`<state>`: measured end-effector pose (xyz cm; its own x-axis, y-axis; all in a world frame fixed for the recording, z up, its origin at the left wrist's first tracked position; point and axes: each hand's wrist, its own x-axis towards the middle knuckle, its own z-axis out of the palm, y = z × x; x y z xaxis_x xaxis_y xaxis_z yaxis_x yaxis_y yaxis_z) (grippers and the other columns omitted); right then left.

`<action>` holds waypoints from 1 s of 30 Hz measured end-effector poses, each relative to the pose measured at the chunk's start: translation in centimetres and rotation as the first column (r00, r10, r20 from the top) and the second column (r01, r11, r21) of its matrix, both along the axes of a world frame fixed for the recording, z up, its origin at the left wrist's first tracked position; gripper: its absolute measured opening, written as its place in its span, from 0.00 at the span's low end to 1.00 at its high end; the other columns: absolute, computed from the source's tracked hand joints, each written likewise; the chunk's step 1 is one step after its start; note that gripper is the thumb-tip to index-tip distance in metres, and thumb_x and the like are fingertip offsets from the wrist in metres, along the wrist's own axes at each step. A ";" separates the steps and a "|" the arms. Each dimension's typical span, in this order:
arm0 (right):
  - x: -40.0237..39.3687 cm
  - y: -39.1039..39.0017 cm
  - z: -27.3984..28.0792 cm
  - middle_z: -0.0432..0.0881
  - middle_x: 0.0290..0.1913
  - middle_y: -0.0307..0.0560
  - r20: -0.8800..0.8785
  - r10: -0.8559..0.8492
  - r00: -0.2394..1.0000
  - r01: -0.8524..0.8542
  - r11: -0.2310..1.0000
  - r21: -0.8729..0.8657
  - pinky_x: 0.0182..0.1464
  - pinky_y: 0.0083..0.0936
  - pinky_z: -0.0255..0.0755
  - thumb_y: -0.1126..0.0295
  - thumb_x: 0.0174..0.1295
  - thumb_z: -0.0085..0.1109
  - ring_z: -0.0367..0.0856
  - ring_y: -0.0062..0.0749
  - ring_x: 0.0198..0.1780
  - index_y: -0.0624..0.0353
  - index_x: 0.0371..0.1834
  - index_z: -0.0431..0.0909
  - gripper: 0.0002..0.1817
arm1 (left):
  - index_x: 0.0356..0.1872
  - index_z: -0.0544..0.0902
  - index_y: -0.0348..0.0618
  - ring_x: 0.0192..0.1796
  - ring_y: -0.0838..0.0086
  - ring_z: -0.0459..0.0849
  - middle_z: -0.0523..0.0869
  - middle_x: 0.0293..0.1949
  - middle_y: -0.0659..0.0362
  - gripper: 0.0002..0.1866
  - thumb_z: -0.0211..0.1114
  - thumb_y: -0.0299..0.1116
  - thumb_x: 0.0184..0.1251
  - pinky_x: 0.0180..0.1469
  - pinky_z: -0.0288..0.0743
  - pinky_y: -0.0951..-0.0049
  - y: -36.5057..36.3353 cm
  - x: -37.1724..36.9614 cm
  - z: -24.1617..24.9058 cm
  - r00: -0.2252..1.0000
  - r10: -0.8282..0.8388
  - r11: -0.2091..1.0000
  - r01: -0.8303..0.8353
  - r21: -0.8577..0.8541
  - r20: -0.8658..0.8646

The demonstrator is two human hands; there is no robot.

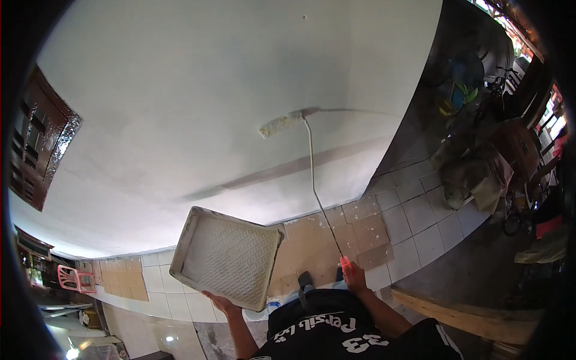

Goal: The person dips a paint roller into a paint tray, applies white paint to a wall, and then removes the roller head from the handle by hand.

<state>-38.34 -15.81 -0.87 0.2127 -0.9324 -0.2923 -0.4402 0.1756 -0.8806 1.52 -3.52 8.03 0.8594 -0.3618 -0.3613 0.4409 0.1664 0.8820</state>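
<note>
My left hand (223, 305) is closed on the lower edge of a paint tray (231, 258), its ribbed inside smeared with pale paint and facing up toward me. My right hand (355, 278) is wrapped round the red handle of a paint roller (281, 125). From there the roller's long bent rod reaches up and forward. Its fluffy, paint-coated sleeve lies close against the white wall (150, 132), overlapping it in this view, with a shadow beside it.
Cardboard sheets (309, 243) spotted with paint cover the tiled floor along the wall's foot. A white bucket (273, 306) stands below the tray. Wooden beam (456, 312) at right; pink chair (77, 279) at left; cluttered household items beyond the wall's right edge.
</note>
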 end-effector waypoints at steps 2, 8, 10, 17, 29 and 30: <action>1.5 -1.4 1.3 0.78 0.28 0.51 0.030 -0.006 1.000 0.011 0.990 -0.139 0.30 0.35 0.69 0.50 0.70 0.43 0.78 0.43 0.29 0.57 0.48 0.76 0.22 | 0.73 0.52 0.42 0.68 0.55 0.64 0.60 0.71 0.51 0.45 0.33 0.70 0.68 0.67 0.62 0.56 -0.1 -0.1 0.3 1.000 -0.003 1.000 0.003 -0.006 0.021; 7.4 -8.7 10.5 0.71 0.18 0.36 0.203 0.002 0.979 0.074 0.927 -0.367 0.22 0.22 0.64 0.44 0.71 0.41 0.70 0.19 0.19 0.57 0.49 0.76 0.27 | 0.73 0.53 0.42 0.68 0.54 0.64 0.61 0.70 0.50 0.43 0.32 0.68 0.70 0.67 0.62 0.56 0.1 0.1 0.3 1.000 0.028 0.999 -0.028 0.016 0.014; 8.9 -10.6 16.7 0.74 0.22 0.45 0.207 0.017 0.978 0.055 0.940 -0.335 0.28 0.29 0.68 0.49 0.71 0.42 0.76 0.30 0.25 0.57 0.43 0.75 0.22 | 0.73 0.53 0.42 0.68 0.54 0.64 0.61 0.70 0.50 0.43 0.32 0.68 0.70 0.68 0.62 0.56 0.3 0.3 0.4 0.999 0.037 0.999 -0.037 0.029 -0.002; 7.6 -8.1 9.0 0.71 0.23 0.35 0.229 -0.009 0.973 0.112 0.891 -0.440 0.23 0.21 0.64 0.46 0.71 0.42 0.69 0.19 0.21 0.61 0.59 0.72 0.29 | 0.73 0.53 0.39 0.69 0.56 0.63 0.60 0.71 0.51 0.45 0.34 0.69 0.69 0.68 0.60 0.57 1.0 1.2 0.2 0.999 -0.039 0.998 0.040 0.057 -0.022; 6.4 -1.3 4.5 0.67 0.18 0.35 0.381 -0.020 0.924 0.092 0.981 -0.171 0.16 0.18 0.60 0.44 0.71 0.40 0.64 0.17 0.14 0.57 0.57 0.71 0.28 | 0.71 0.56 0.37 0.65 0.56 0.67 0.63 0.68 0.49 0.44 0.34 0.67 0.70 0.66 0.63 0.59 1.7 2.1 -1.6 1.000 -0.009 1.000 0.008 0.024 0.027; 7.3 -2.3 7.8 0.68 0.18 0.35 0.381 0.009 0.924 0.073 0.977 -0.199 0.16 0.18 0.60 0.44 0.71 0.39 0.65 0.17 0.14 0.57 0.57 0.70 0.28 | 0.71 0.56 0.37 0.66 0.56 0.67 0.63 0.68 0.49 0.44 0.34 0.68 0.70 0.65 0.63 0.58 1.5 1.8 -1.0 1.000 -0.002 1.000 0.002 0.016 0.028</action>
